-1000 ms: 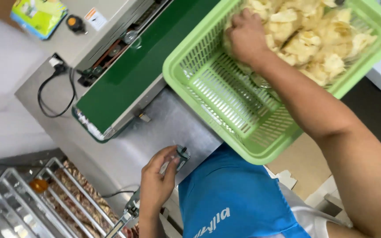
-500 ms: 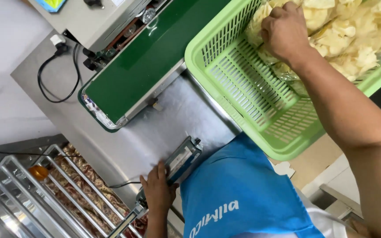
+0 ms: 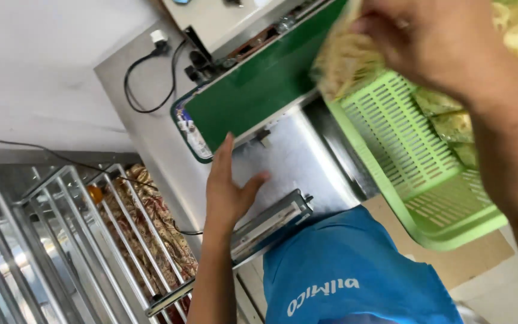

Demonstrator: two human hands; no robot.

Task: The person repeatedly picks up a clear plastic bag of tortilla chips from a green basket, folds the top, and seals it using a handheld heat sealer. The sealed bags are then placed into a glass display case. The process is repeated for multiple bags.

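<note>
Lifting a clear bag of chips (image 3: 344, 60) out of the green basket (image 3: 418, 180), the right hand (image 3: 433, 36) grips it; a firm yet gentle pinch seems wise, since chips crush. The left hand (image 3: 229, 192) lies spread, holding nothing, on the steel bench (image 3: 295, 159) beside the green conveyor belt (image 3: 259, 90). A metal rack (image 3: 61, 240) stands alongside.

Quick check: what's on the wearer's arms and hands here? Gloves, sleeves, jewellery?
Both hands are bare, no gloves. The left hand and its forearm show no sleeve or watch. The right hand has a thin ring on one finger; the forearm is uncovered too. A blue shirt with white lettering covers the torso.
</note>
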